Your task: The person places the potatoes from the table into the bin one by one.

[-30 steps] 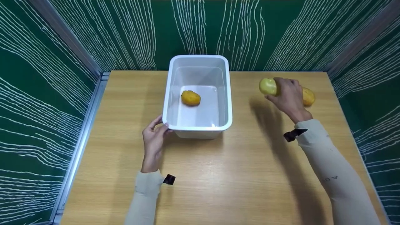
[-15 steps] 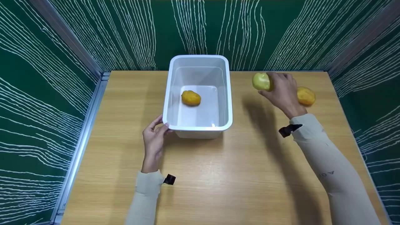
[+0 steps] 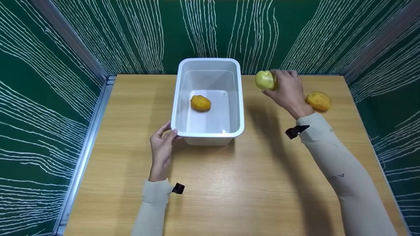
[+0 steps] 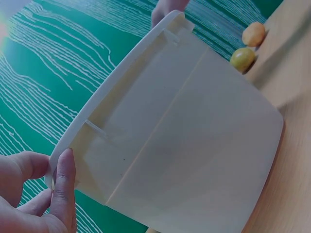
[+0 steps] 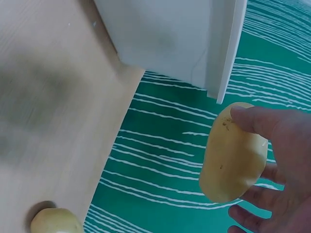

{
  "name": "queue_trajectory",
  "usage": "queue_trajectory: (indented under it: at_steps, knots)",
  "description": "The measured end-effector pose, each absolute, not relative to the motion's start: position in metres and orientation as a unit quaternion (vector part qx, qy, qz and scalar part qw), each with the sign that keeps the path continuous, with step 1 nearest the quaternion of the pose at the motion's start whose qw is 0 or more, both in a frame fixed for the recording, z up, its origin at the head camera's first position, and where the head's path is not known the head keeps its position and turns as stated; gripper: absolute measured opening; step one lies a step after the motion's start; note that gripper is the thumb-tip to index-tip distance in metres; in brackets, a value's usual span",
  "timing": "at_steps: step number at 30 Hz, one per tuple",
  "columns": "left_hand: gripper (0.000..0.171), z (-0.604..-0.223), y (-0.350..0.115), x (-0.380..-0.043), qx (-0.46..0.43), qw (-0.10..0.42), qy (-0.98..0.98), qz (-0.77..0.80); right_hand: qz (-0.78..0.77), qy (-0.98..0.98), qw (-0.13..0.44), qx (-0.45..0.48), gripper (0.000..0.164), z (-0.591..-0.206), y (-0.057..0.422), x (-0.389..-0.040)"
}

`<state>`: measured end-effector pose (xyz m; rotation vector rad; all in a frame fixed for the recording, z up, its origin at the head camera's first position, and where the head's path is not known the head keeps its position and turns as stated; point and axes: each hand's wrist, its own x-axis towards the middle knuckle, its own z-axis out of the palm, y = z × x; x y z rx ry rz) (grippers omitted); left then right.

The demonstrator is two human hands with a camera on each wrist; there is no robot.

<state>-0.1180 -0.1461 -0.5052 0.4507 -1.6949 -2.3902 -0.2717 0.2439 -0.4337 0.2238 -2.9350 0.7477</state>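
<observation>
A white plastic bin stands on the wooden table, its near-left rim corner pinched between the thumb and fingers of my left hand. In the left wrist view, those fingers wrap the bin's lip. One yellow-orange mango lies on the bin's floor. To the right of the bin, my right hand holds a yellow-green mango raised above the table. The right wrist view shows this held mango with brown specks, thumb on its upper end. Another mango rests on the table beside my right wrist.
Green panels with white wavy lines enclose the table at the back and both sides. In the left wrist view, an orange-toned fruit and a greenish-yellow fruit sit past the bin.
My right hand has moved left and toward the back with its mango, uncovering more of the mango on the table. My left hand and the bin have stayed in place.
</observation>
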Motion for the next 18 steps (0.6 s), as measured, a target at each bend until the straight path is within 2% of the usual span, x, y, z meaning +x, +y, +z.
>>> queue_trajectory:
  at_steps: [18]
  knots:
    - [0.046, -0.505, -0.147, -0.117, 0.149, 0.078, -0.572, -0.803, 0.245, -0.962, 0.069, 0.098, 0.068, -0.424, 0.215, -0.278]
